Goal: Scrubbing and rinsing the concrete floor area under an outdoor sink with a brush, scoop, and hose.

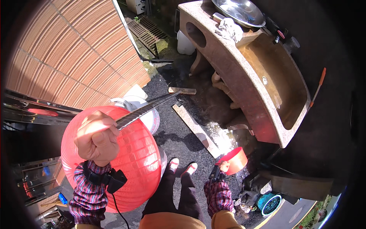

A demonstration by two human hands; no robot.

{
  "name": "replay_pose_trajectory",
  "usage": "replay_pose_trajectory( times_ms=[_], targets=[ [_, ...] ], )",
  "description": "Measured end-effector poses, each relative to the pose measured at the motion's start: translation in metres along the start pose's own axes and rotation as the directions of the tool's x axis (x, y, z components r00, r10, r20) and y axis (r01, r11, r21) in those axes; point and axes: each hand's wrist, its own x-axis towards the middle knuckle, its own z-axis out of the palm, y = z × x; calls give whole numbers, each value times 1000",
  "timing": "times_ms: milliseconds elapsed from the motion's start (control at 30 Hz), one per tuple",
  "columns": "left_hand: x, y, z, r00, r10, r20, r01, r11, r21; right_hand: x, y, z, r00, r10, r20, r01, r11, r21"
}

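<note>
Pavement (pixel 175 126), glistening beside the stone sink (pixel 240 86): moisture could be making footing slippery. Sink, near corner facing the red dipper (pixel 236 158): a wide swing might be knocking them together. Red plastic basket (pixel 133 164), showing behind the left hand (pixel 97 139): a loosened grip could be letting the rod (pixel 143 110) scrape it. Rod: dark, glossy, ridged; extending over pavement from the left hand's curled fingers. Dipper: round, sunlit; the right hand (pixel 224 166) is gripping its side, off the sink's near corner.
</note>
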Motion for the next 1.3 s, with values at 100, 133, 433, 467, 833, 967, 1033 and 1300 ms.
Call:
replay_pose_trajectory(
  times_ms=[100,133,433,467,833,967,1033,1300],
  targets=[
    [-5,-1,-6,1000,-8,-21,8,1000,-5,8,-15,-82,994,85,-61,-80,994,74],
    [-7,-2,-6,1000,-9,-28,9,1000,-17,13,-30,-113,991,77,-113,-65,992,109],
    [-12,29,5,998,30,55,-34,997,72,-32,-251,-204,784,-418,-459,527,838,137],
    [-11,34,10,995,42,90,-46,997,53,-26,-272,-207,741,-578,-342,669,678,304],
    [-38,80,26,998,-43,-42,54,954,295,122,-434,-17,525,-715,462,842,356,-406],
    [-53,88,23,976,-215,-44,217,914,344,84,-440,39,583,-617,529,807,367,-462],
    [-57,89,23,951,-277,-136,308,888,343,85,-442,55,716,-412,563,654,677,-336],
    [-39,81,38,942,-303,-144,335,879,341,157,-483,0,561,-66,825,-541,724,427]
  ],
)
